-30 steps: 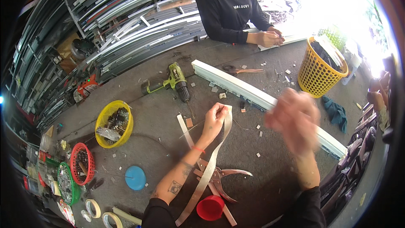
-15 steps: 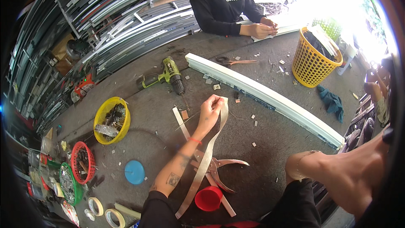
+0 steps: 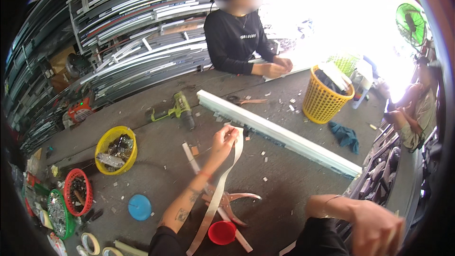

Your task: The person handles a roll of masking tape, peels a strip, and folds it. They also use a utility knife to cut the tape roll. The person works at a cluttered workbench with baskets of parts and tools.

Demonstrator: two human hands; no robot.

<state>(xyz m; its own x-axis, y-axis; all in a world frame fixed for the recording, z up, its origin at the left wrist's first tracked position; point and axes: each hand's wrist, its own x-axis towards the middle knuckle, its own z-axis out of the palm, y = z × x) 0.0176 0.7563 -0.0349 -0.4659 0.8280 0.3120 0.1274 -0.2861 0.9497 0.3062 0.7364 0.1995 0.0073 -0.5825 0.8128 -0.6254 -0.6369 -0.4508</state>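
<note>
My left hand (image 3: 225,137) pinches the upper end of a long cream-coloured strip (image 3: 219,188), which hangs down beside my forearm to the lower edge. At the lower right, my right hand (image 3: 377,223) is bent downward, apart from the strip; its fingers are smeared by motion. Beneath the strip lie pliers-like cutters (image 3: 232,201) with spread reddish handles, crossing a thin flat bar (image 3: 190,157). A red round cup (image 3: 222,233) sits beside them. Beyond my left hand, a long white profile (image 3: 279,133) stretches diagonally over the dark table.
A green drill (image 3: 177,110), scissors (image 3: 249,100) and a yellow basket (image 3: 327,96) stand or lie farther off. Small baskets (image 3: 116,150) and tape rolls (image 3: 90,243) line the left. A co-worker (image 3: 237,38) works across the table; another person (image 3: 414,106) sits at the right.
The view has tilted up, so the table sits lower in it. My right hand has swung down from the right rim into full view. My left hand still pinches the strip.
</note>
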